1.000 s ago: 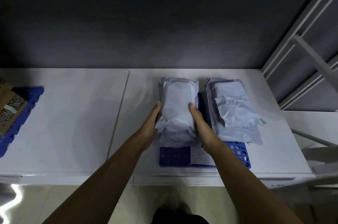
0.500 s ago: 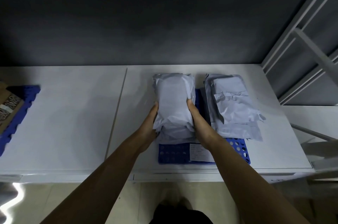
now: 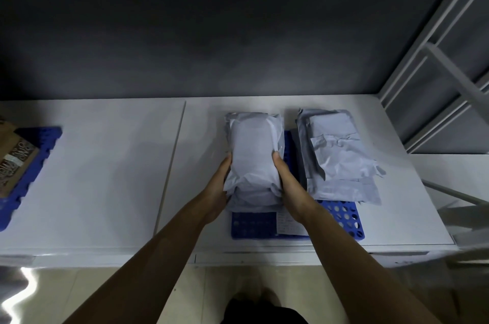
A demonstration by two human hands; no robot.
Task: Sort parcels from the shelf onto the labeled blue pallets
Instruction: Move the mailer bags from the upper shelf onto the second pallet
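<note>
My left hand [image 3: 217,191] and right hand [image 3: 289,191] clasp the grey parcel [image 3: 251,154] from both sides, fingers [image 3: 276,159] curled against it. Under them lies the blue pallet [image 3: 254,223]. Just right of them sits another parcel pile [image 3: 341,162] on the white tabletop [image 3: 105,178].

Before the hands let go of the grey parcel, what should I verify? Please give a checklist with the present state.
1. Both hands hold the top parcel: ok, left hand and right hand grip its sides.
2. Parcel above the blue pallet: ok.
3. Parcel fully resting on the stack below: cannot tell.
4. Clear of the right stack: ok, a blue strip shows between.
5. Paper label matches this parcel: cannot tell, text too small.
</note>
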